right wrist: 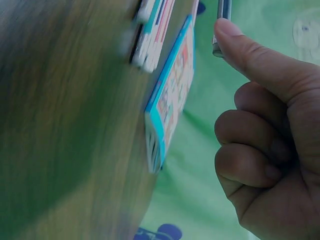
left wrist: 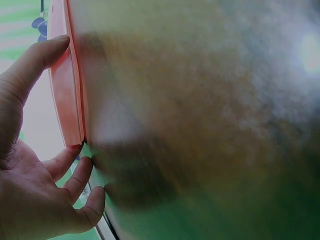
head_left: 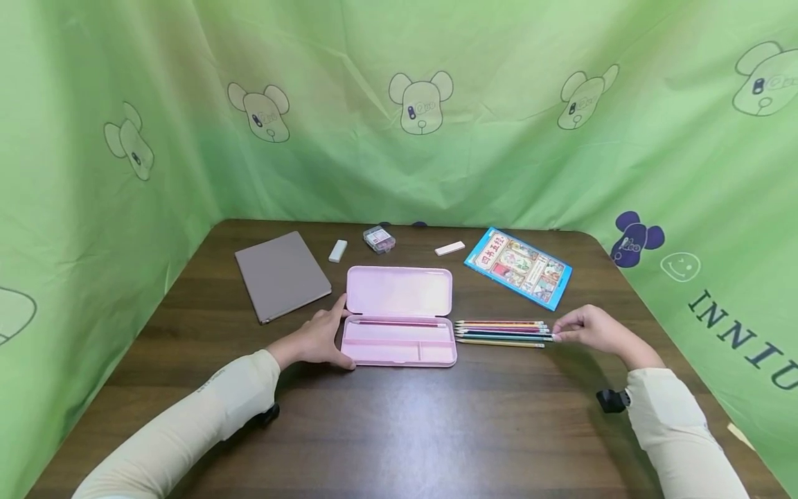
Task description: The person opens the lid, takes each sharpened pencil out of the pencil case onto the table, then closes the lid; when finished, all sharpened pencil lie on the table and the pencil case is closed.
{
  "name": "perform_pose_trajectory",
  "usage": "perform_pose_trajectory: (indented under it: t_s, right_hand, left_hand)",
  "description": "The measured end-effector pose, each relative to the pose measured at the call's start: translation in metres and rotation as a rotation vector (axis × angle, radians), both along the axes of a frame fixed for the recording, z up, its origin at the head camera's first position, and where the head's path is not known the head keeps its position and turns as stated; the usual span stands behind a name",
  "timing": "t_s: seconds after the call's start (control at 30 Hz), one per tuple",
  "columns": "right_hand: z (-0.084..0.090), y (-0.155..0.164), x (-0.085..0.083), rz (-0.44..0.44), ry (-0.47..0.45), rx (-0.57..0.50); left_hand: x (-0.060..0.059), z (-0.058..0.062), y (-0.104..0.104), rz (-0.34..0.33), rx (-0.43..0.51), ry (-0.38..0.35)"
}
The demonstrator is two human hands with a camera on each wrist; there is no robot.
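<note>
while left hand (head_left: 319,338) steadies pencil case (head_left: 399,315) — right hand (head_left: 592,329) pinches a pencil (head_left: 505,337).

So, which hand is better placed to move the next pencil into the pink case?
Probably the right hand: it already pinches one end in the row of pencils. The left hand rests against the open pink case, steadying it.
</note>
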State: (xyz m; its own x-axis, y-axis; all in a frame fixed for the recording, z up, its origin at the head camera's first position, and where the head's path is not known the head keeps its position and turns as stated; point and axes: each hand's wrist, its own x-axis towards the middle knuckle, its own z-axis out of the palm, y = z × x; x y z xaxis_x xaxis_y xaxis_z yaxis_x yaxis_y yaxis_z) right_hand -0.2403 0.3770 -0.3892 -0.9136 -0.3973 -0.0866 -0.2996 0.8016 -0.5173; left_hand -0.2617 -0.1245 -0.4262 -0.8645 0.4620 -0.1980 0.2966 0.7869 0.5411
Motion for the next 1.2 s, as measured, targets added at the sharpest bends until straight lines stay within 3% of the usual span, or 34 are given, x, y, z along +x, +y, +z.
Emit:
perform_pose_trajectory:
  t_s: [0.27,0.47,0.63,0.83,1.03,1.2]
  right_hand:
    - [-0.012,0.004,0.001,0.074,-0.021,-0.014]
    - [-0.013,-0.003,-0.002,-0.022,-0.052,0.038]
    - [-0.010,-0.008,-0.007,-0.075,-0.025,0.062]
    - [-0.011,-0.017,-0.014,-0.049,-0.029,0.043]
    - [-0.013,-0.033,-0.023,0.031,-0.005,0.022]
    - [-0.015,-0.051,-0.029,0.053,-0.042,-0.008]
  left_hand:
    - [0.001,-0.001,0.001,0.001,0.007,0.006]
    - [0.001,0.000,0.001,-0.001,0.000,0.009]
    - [0.001,0.001,0.000,0.003,-0.001,0.015]
    - [0.000,0.001,0.001,0.001,-0.007,0.012]
    - [0.000,0.000,0.002,0.007,-0.009,0.007]
    - [0.001,0.001,0.002,0.007,-0.002,0.009]
